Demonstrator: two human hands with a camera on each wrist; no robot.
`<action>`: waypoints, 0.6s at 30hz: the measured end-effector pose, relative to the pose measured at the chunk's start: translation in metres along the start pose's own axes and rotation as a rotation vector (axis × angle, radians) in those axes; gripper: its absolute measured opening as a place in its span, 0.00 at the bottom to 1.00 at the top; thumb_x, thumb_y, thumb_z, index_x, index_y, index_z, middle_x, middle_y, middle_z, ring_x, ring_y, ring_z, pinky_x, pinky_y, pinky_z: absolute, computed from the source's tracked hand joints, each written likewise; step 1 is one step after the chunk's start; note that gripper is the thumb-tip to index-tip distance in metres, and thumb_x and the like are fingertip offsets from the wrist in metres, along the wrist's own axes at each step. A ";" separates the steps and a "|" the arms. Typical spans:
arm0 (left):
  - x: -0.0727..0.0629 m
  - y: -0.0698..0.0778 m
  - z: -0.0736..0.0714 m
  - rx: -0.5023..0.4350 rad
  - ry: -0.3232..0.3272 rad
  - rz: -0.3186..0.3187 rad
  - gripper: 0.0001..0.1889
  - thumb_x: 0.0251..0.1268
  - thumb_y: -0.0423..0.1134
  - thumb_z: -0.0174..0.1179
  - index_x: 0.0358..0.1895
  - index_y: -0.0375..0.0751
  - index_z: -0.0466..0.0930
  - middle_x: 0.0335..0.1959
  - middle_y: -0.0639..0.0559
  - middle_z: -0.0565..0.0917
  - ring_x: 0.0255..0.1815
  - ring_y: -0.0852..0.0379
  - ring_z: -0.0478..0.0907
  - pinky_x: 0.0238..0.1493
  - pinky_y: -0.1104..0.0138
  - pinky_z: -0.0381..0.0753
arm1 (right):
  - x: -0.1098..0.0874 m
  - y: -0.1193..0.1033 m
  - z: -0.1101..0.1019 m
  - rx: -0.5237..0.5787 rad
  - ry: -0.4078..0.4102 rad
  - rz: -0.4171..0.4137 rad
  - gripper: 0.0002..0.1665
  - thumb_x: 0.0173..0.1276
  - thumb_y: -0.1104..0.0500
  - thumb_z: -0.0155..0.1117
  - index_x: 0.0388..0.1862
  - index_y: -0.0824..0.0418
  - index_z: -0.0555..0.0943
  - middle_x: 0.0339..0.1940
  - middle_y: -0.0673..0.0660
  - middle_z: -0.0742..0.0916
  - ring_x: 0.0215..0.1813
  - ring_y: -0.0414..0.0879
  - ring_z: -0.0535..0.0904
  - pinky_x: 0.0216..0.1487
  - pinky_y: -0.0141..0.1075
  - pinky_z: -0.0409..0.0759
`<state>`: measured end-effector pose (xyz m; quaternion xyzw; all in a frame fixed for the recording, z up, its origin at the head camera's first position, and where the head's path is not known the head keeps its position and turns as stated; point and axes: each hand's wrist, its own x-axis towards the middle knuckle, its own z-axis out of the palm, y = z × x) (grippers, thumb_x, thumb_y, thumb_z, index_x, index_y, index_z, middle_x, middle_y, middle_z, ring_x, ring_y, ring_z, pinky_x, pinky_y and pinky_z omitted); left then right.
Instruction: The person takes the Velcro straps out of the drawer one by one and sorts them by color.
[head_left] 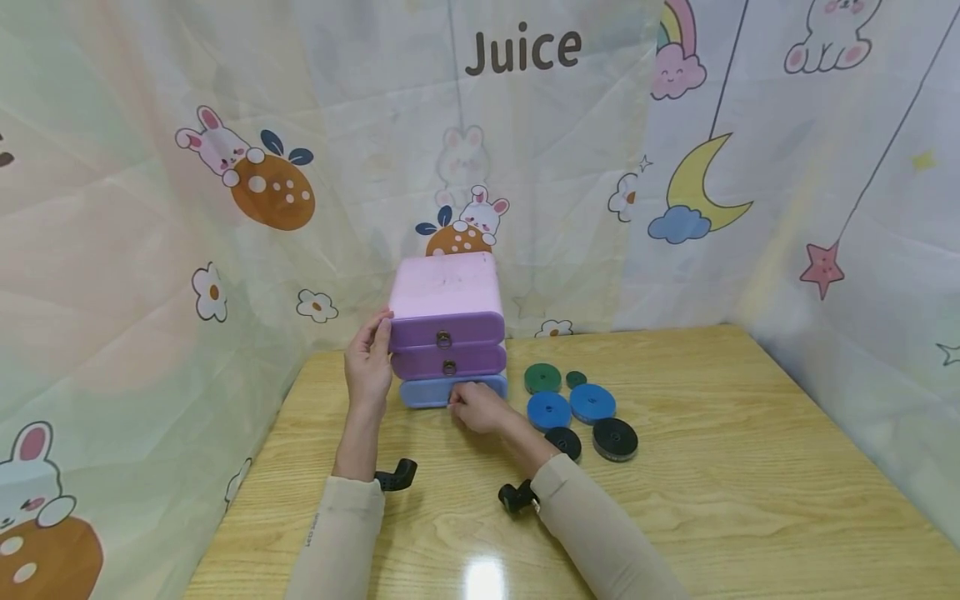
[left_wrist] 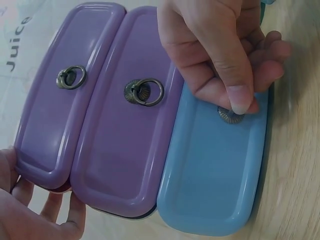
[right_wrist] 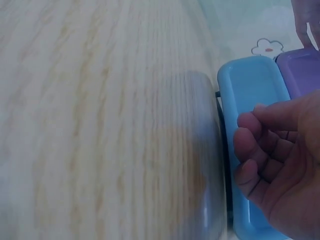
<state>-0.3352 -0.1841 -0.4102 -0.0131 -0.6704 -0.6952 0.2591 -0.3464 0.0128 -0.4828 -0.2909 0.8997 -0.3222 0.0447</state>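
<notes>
A small chest of drawers (head_left: 446, 287) with a pink top stands at the back of the table. It has two purple drawers (head_left: 447, 330) above a blue drawer (left_wrist: 210, 175). My right hand (head_left: 480, 408) pinches the pull of the blue drawer between thumb and index finger; only the pull's round brass base (left_wrist: 230, 116) shows beneath the fingertips. On the purple drawers, ring pulls (left_wrist: 148, 92) hang free. My left hand (head_left: 367, 367) rests against the chest's left side, fingers (left_wrist: 76, 215) extended along its edge. All three drawer fronts look about level with one another.
Right of the chest lie flat coiled rolls of strap: two green (head_left: 542, 378), two blue (head_left: 592, 403) and two black (head_left: 615, 439). One black roll is partly behind my right forearm. A printed curtain (head_left: 570, 208) hangs behind the wooden table (head_left: 712, 500).
</notes>
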 end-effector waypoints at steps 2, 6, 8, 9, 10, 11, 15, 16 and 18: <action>0.003 -0.003 -0.001 -0.004 0.002 -0.003 0.18 0.80 0.47 0.56 0.63 0.44 0.84 0.73 0.55 0.79 0.73 0.59 0.74 0.67 0.66 0.80 | 0.002 -0.001 0.000 -0.006 0.005 -0.001 0.09 0.79 0.61 0.59 0.38 0.61 0.84 0.21 0.47 0.84 0.30 0.41 0.77 0.40 0.35 0.78; 0.003 -0.003 -0.002 0.009 0.002 -0.013 0.18 0.82 0.44 0.55 0.65 0.42 0.82 0.74 0.52 0.77 0.74 0.56 0.74 0.67 0.65 0.80 | 0.003 0.000 0.002 -0.026 0.014 0.009 0.09 0.79 0.61 0.60 0.37 0.59 0.84 0.23 0.46 0.83 0.31 0.40 0.77 0.40 0.34 0.78; 0.003 -0.004 -0.003 0.011 0.000 -0.017 0.19 0.82 0.46 0.55 0.65 0.44 0.82 0.74 0.54 0.77 0.73 0.56 0.74 0.67 0.65 0.81 | 0.003 0.000 0.003 -0.027 0.017 0.017 0.09 0.79 0.61 0.60 0.37 0.59 0.83 0.25 0.46 0.82 0.32 0.40 0.76 0.40 0.34 0.77; 0.003 -0.004 -0.004 0.008 -0.001 -0.017 0.19 0.81 0.47 0.56 0.65 0.45 0.83 0.74 0.55 0.77 0.73 0.57 0.75 0.67 0.66 0.81 | 0.003 0.001 0.004 -0.028 0.020 0.020 0.09 0.79 0.61 0.60 0.37 0.58 0.83 0.25 0.46 0.82 0.32 0.40 0.76 0.40 0.34 0.77; 0.003 -0.005 -0.004 0.005 -0.002 -0.015 0.19 0.80 0.48 0.56 0.65 0.46 0.83 0.73 0.56 0.78 0.72 0.57 0.75 0.66 0.67 0.81 | 0.002 0.001 0.005 -0.028 0.022 0.024 0.09 0.79 0.61 0.60 0.36 0.58 0.83 0.26 0.47 0.82 0.32 0.41 0.76 0.39 0.34 0.77; 0.002 -0.006 -0.005 0.003 -0.003 -0.013 0.19 0.80 0.49 0.57 0.64 0.47 0.84 0.73 0.57 0.78 0.72 0.58 0.76 0.66 0.68 0.81 | 0.001 0.001 0.006 -0.025 0.025 0.026 0.08 0.79 0.62 0.60 0.37 0.59 0.83 0.27 0.48 0.83 0.32 0.42 0.77 0.39 0.35 0.77; 0.002 -0.009 -0.005 -0.014 -0.017 0.022 0.19 0.78 0.52 0.58 0.63 0.49 0.85 0.72 0.57 0.79 0.71 0.58 0.76 0.65 0.68 0.82 | -0.002 0.003 0.008 -0.034 0.054 0.028 0.07 0.77 0.61 0.62 0.41 0.62 0.86 0.34 0.53 0.88 0.38 0.47 0.82 0.43 0.39 0.82; 0.002 -0.010 -0.004 -0.014 -0.015 0.034 0.19 0.78 0.52 0.58 0.63 0.48 0.85 0.73 0.56 0.79 0.72 0.58 0.76 0.66 0.67 0.81 | -0.004 0.003 0.008 -0.039 0.059 0.021 0.08 0.77 0.60 0.63 0.43 0.62 0.86 0.37 0.55 0.89 0.42 0.49 0.84 0.46 0.41 0.83; 0.001 -0.012 -0.002 -0.002 -0.008 0.064 0.18 0.79 0.50 0.58 0.63 0.48 0.84 0.73 0.55 0.78 0.70 0.55 0.77 0.67 0.61 0.81 | -0.009 0.004 0.009 -0.067 0.066 0.008 0.12 0.76 0.58 0.64 0.50 0.63 0.87 0.42 0.55 0.91 0.47 0.50 0.86 0.50 0.41 0.85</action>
